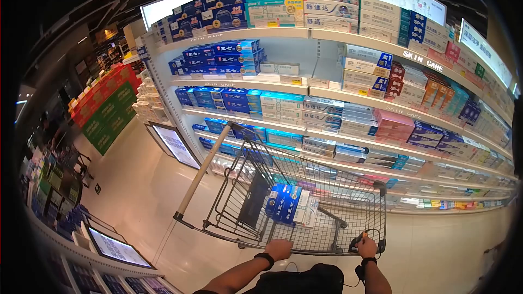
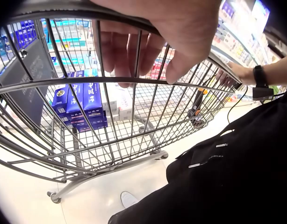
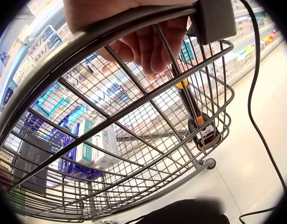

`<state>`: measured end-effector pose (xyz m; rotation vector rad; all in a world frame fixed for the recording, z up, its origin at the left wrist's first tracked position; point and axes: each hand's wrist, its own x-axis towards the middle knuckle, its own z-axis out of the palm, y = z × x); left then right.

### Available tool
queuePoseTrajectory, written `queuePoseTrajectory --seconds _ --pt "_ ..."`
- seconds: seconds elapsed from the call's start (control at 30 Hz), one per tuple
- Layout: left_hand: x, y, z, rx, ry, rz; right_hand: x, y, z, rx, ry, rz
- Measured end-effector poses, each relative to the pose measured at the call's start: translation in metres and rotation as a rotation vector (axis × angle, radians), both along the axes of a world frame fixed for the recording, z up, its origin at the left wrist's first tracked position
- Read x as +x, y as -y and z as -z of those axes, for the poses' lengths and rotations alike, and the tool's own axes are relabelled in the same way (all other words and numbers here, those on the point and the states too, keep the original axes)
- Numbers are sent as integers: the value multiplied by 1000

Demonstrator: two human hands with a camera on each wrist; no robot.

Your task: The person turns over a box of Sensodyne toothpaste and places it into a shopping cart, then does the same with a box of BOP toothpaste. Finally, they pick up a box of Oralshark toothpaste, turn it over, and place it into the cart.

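Observation:
A metal shopping cart point(image 1: 327, 247) stands in front of the person. My left hand point(image 1: 279, 249) grips its near side rim, with fingers over the rim inside the basket, as the left wrist view shows the hand point(image 2: 167, 32) close up. Further right, my right hand point(image 1: 368, 246) holds the same rim near the corner; in the right wrist view its fingers point(image 3: 155, 51) hang over the inner side. Below them is a black and orange device point(image 3: 206, 130) in the basket. Blue boxes point(image 1: 284, 202) and white boxes point(image 1: 308, 208) lie together inside the cart, apart from both hands.
Curved shelves point(image 1: 321, 90) of boxed goods run along the far side. A lit sign point(image 1: 175, 144) stands at their left end, with a red and green display point(image 1: 111, 117) beyond. Another lit display point(image 1: 119, 246) is at lower left. A black cable point(image 3: 258, 84) hangs beside the cart.

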<state>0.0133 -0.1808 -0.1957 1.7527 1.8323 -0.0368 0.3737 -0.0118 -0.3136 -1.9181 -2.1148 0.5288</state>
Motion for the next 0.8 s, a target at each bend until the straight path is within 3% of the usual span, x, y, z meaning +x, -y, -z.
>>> queuePoseTrajectory --seconds 0.13,0.27,0.6,0.73,0.8 --pt "-2 -1 27 -6 -63 35 -9 10 -18 93 104 20" --pt "3 -1 3 3 -102 40 -11 4 -13 47 111 29" --pt "-2 -3 26 -13 -171 23 -16 9 -31 -109 104 60" --pt "13 -1 -15 4 -12 -8 -15 15 -38 -127 64 67" --pt "10 -1 -8 11 -39 -3 -18 12 -40 -143 75 59"
